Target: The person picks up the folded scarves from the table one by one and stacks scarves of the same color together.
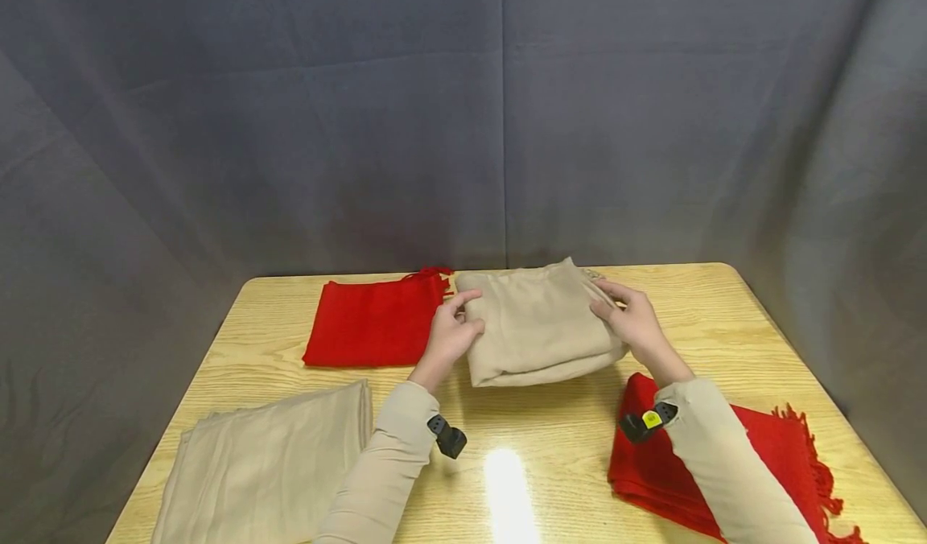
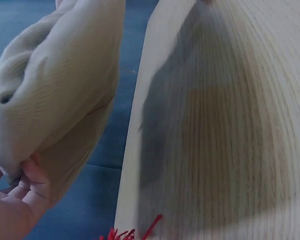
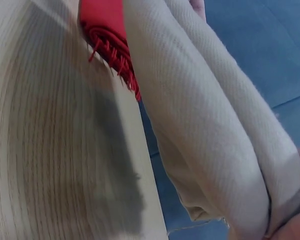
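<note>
A folded beige scarf (image 1: 543,319) is held up over the back middle of the table, its layers hanging a little apart at the lower edge. My left hand (image 1: 454,331) pinches its left side between thumb and fingers. At the opposite side my right hand (image 1: 628,319) grips the scarf's edge the same way. From the left wrist view, the left hand (image 2: 21,205) holds a corner of the bulging cloth (image 2: 65,80). Thick rounded folds (image 3: 205,115) fill the right wrist view, where only part of the right hand (image 3: 294,227) shows.
A folded red scarf (image 1: 376,325) with fringe lies at the back left, just beside the beige one. Another beige folded cloth (image 1: 268,471) lies front left. A second red fringed scarf (image 1: 768,447) lies front right, partly under my right forearm. Grey curtains (image 1: 500,125) stand behind the wooden table (image 1: 536,439).
</note>
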{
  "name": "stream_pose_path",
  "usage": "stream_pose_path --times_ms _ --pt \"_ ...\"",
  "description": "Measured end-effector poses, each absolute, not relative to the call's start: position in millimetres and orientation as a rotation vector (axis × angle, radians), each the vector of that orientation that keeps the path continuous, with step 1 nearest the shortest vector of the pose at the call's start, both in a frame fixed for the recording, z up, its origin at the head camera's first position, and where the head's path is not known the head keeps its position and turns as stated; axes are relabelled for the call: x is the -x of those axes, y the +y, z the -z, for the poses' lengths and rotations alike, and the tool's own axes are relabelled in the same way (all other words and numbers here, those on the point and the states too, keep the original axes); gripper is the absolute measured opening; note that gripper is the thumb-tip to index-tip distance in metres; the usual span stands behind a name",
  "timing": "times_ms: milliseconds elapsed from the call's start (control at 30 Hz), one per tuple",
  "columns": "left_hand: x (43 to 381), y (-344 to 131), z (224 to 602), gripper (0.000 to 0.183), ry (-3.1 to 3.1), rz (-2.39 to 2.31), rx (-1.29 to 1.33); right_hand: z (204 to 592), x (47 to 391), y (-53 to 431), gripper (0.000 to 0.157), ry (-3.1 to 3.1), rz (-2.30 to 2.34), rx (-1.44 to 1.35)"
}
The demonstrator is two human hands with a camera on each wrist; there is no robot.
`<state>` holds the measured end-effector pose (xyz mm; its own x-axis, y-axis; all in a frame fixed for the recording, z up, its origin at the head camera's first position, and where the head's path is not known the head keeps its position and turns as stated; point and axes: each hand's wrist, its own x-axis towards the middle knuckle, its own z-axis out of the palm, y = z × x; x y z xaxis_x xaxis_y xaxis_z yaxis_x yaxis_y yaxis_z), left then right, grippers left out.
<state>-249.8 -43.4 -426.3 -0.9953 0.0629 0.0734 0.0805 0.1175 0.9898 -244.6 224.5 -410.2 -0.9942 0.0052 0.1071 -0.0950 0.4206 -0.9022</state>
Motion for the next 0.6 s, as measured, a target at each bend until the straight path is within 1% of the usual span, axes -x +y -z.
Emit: stream_pose_path --times_ms 200,367,600 --pt "234.9 -46.7 401.7 0.051 -2.332 2.051 0.208 406.0 237.3 219.5 0.04 -2.529 -1.669 -0.081" --pt "231.8 -48.6 396.0 0.051 -2.333 2.061 0.222 407.7 234.0 217.5 0.04 -2.524 -1.652 -0.075" --pt "246.7 -51.1 420.6 0.052 -2.334 2.062 0.222 404.4 227.1 214.8 0.041 -2.518 -1.65 -0.05"
